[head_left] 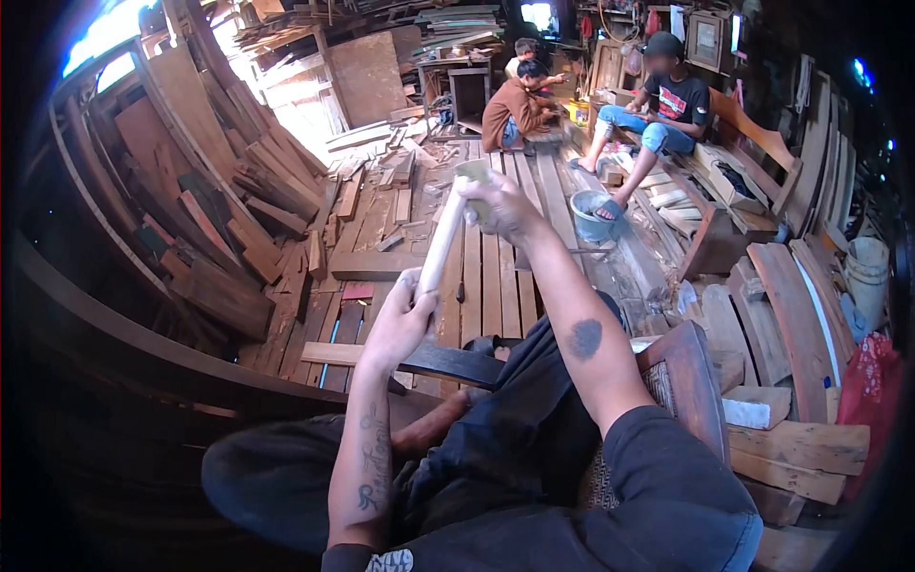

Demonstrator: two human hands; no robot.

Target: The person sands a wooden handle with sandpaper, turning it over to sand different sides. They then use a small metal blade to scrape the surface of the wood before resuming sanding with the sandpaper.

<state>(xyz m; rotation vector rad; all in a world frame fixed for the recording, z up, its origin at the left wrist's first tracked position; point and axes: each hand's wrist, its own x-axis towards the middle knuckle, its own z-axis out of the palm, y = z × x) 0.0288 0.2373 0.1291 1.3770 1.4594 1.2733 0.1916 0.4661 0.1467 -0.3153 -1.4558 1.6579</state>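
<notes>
My left hand (pixel 404 322) is closed round the lower end of a pale wooden stick (pixel 442 246), which slants up and away from me. At its far end, my right hand (pixel 505 212) grips a yellow-green piece of sandpaper (pixel 474 175) pressed against the wood. The fingers of the right hand are partly hidden behind the sheet. Below the stick, a dark wooden bar (pixel 448 365) crosses in front of my lap.
Three people sit further back, one on a wooden bench (pixel 753 129). A grey bucket (pixel 597 217) stands on the slatted floor (pixel 486 286). Planks (pixel 205 214) lean at the left, and wood offcuts (pixel 796 453) lie at the right beside a red cloth (pixel 872 391).
</notes>
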